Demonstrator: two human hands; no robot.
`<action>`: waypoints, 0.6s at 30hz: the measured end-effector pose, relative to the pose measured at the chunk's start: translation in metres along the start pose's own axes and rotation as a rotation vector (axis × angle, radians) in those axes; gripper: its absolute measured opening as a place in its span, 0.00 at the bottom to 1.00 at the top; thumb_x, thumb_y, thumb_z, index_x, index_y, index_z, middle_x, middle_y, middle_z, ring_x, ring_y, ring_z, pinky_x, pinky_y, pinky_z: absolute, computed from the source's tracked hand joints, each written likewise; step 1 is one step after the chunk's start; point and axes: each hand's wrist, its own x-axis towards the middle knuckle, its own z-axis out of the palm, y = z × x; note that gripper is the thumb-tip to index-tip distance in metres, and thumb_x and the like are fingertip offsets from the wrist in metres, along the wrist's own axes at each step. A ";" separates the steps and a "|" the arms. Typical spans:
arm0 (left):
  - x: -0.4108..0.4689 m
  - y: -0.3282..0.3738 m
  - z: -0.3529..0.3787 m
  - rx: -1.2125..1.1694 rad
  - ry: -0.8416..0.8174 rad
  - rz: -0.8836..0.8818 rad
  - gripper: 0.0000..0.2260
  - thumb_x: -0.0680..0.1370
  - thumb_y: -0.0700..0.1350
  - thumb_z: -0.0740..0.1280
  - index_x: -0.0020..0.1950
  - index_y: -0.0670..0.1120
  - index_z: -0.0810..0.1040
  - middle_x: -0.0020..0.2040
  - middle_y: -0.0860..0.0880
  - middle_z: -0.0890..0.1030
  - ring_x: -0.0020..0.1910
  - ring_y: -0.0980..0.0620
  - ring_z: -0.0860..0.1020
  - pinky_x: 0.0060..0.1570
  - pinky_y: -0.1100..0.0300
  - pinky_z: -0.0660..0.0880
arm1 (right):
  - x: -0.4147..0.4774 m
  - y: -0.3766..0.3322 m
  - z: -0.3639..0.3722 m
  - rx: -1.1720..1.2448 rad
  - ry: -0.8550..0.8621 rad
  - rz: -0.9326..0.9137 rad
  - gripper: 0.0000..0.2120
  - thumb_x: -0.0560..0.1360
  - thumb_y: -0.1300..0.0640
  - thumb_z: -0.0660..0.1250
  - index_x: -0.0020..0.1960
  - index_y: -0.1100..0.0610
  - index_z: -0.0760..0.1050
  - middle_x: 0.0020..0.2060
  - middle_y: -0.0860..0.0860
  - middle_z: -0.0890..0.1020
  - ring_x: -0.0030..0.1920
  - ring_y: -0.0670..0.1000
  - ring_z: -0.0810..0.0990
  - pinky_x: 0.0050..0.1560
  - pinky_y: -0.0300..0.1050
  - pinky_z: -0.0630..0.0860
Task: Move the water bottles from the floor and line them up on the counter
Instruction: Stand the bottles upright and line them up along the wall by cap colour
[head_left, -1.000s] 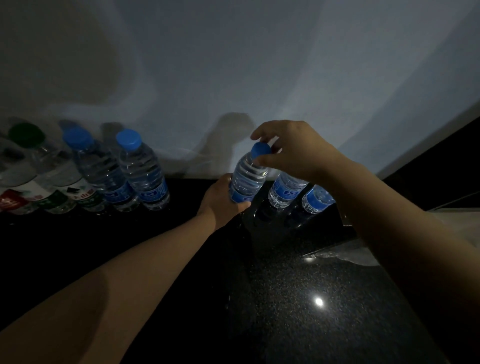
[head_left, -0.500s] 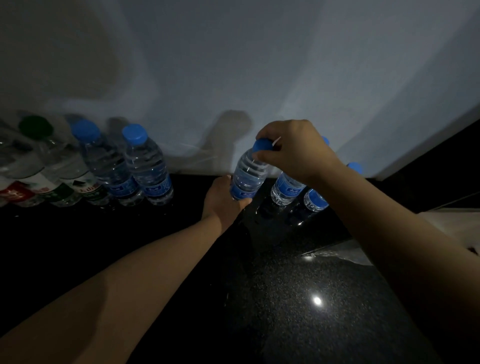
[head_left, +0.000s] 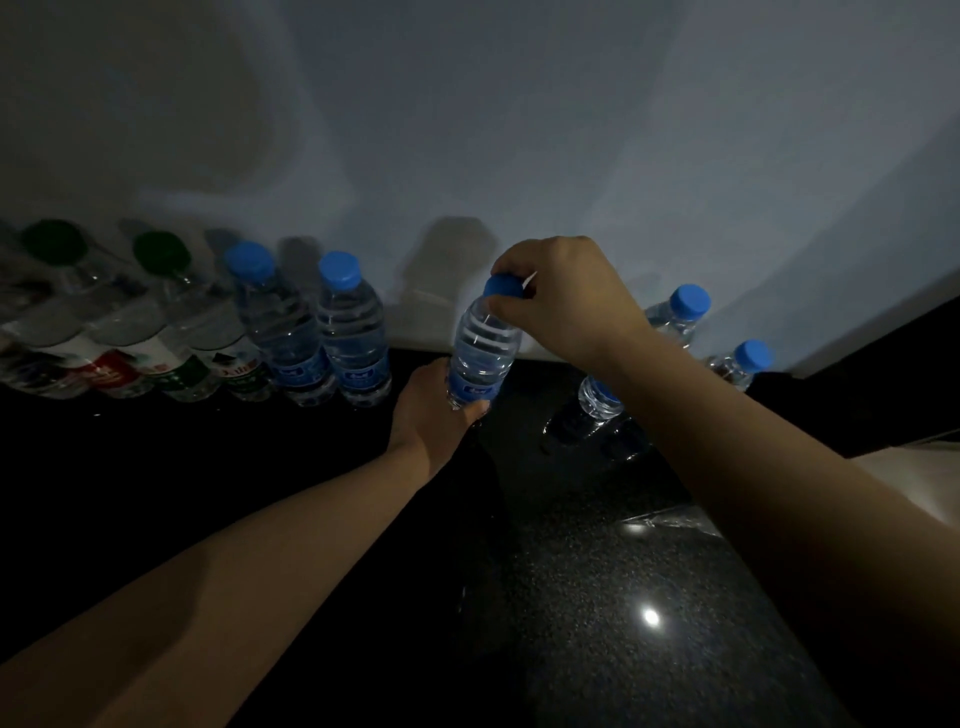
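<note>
The left hand (head_left: 436, 410) is wrapped round the foot of a bottle (head_left: 483, 353), fingers curled about the blue label band. The right hand (head_left: 566, 301) comes over from 3 o'clock and pinches the blue cap (head_left: 501, 287) between thumb and fingertips. So the bottle is held at both ends, near the back of the dark counter (head_left: 597, 571) and close to the wall (head_left: 519, 130).

Its long axis runs nearly upright, with the cap leaning a little toward 1 o'clock. The light is dim and the left hand hides the base, so I cannot tell whether the base rests on the stone or hangs just above it.

What matters for the next move is the row (head_left: 208, 338) along the wall. It stands at 9 o'clock from the held bottle: green caps farther out, then two blue caps. The end bottle (head_left: 353, 332) is the nearest of them, and a bare gap lies between it and the one in hand. The left hand is on the row's side and the closer of the two to that gap.

I judge the bottle needs to travel toward 9 o'clock, be stood straight and set down just beside the end bottle.

Two more bottles (head_left: 675, 317) stand at 3 o'clock, partly behind the right forearm and apart from the row.
</note>
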 end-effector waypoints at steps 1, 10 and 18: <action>-0.001 -0.003 -0.002 -0.010 0.011 -0.022 0.13 0.71 0.46 0.74 0.53 0.51 0.75 0.53 0.53 0.80 0.50 0.56 0.78 0.51 0.61 0.75 | 0.002 -0.004 0.002 0.004 0.004 0.000 0.13 0.74 0.56 0.70 0.56 0.60 0.80 0.50 0.55 0.84 0.47 0.53 0.80 0.51 0.52 0.77; -0.007 -0.014 -0.016 -0.130 0.083 -0.138 0.15 0.75 0.45 0.71 0.61 0.48 0.74 0.59 0.49 0.79 0.58 0.52 0.77 0.60 0.49 0.76 | 0.014 -0.026 0.015 0.027 0.003 -0.017 0.12 0.74 0.56 0.70 0.55 0.60 0.81 0.49 0.56 0.84 0.46 0.53 0.80 0.51 0.51 0.77; -0.019 -0.031 -0.027 -0.113 0.055 -0.216 0.19 0.76 0.46 0.70 0.65 0.48 0.73 0.63 0.50 0.76 0.61 0.53 0.75 0.62 0.56 0.73 | 0.020 -0.039 0.025 0.066 0.022 -0.006 0.12 0.73 0.56 0.71 0.55 0.59 0.81 0.49 0.56 0.84 0.47 0.54 0.81 0.51 0.52 0.78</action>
